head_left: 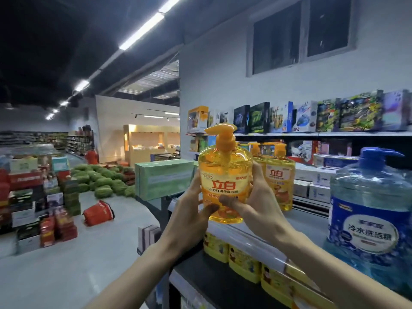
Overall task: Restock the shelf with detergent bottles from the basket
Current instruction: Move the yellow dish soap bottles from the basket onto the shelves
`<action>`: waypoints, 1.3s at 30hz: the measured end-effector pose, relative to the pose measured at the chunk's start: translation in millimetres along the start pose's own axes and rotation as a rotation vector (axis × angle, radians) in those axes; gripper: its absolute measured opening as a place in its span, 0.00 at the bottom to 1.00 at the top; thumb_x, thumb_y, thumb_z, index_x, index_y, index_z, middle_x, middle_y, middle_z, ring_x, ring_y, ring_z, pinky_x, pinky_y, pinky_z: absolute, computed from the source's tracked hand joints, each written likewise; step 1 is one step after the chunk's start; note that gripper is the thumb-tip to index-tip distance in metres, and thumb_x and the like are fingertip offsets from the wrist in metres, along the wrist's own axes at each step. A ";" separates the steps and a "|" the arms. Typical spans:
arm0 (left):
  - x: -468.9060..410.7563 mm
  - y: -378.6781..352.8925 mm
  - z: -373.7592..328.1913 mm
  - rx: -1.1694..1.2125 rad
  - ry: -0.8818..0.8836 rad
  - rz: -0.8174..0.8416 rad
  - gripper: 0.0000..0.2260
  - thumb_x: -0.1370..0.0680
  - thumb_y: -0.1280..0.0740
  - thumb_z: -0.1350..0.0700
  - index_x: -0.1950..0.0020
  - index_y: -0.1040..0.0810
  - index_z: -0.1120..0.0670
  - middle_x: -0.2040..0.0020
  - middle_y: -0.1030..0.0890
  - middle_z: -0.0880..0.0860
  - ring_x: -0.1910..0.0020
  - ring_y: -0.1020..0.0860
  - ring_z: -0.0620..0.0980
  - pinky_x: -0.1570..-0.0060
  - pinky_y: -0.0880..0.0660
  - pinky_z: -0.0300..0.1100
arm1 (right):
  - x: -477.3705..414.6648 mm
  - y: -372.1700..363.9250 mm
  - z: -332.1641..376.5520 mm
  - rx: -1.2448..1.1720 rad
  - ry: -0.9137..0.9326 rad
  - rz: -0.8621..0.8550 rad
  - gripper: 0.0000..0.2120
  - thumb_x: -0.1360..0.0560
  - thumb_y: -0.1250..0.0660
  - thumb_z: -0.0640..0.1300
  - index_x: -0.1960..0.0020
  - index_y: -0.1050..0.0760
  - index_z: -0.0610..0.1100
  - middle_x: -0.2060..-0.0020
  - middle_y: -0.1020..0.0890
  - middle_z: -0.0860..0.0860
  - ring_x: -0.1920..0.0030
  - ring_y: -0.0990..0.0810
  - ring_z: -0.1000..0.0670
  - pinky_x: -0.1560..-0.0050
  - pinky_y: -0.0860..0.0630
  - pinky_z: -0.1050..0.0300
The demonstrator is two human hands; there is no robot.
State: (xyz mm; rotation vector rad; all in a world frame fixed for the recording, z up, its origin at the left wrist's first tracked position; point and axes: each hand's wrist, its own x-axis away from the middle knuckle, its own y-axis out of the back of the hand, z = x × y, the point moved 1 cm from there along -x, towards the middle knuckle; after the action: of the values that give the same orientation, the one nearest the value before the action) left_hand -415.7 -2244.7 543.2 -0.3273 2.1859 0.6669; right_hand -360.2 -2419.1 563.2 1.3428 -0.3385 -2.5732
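The bottle (pixel 224 175) is gripped upright by the left hand (pixel 189 210) and the right hand (pixel 256 204), with both thumbs on its label. It is held at the front edge of the shelf (pixel 307 228); whether its base rests there cannot be told. Placing is judged to be in hand. Next it should be pushed towards 2 o'clock, beside the second bottle (pixel 278 179), then released.

Orange detergent bottle (pixel 224 175): glossy translucent plastic, opaque pump. Blue bottle (pixel 370 210): clear plastic, glossy label. Floor (pixel 66 264): smooth, shiny.
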 end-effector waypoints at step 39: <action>-184.9 -32.5 291.0 -0.090 0.112 0.550 0.21 0.20 0.26 0.48 0.28 0.24 0.42 0.41 0.18 0.37 0.51 0.15 0.38 0.46 0.21 0.34 | -150.1 -87.8 -219.7 0.576 -0.532 -0.004 0.34 0.24 0.25 0.60 0.25 0.34 0.50 0.36 0.16 0.55 0.39 0.15 0.51 0.40 0.18 0.56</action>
State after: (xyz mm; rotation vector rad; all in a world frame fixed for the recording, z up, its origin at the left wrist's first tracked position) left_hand -99.4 -2105.9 518.8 0.2107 2.3715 1.0672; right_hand -102.7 -2313.6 530.8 0.7383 -1.2395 -2.9222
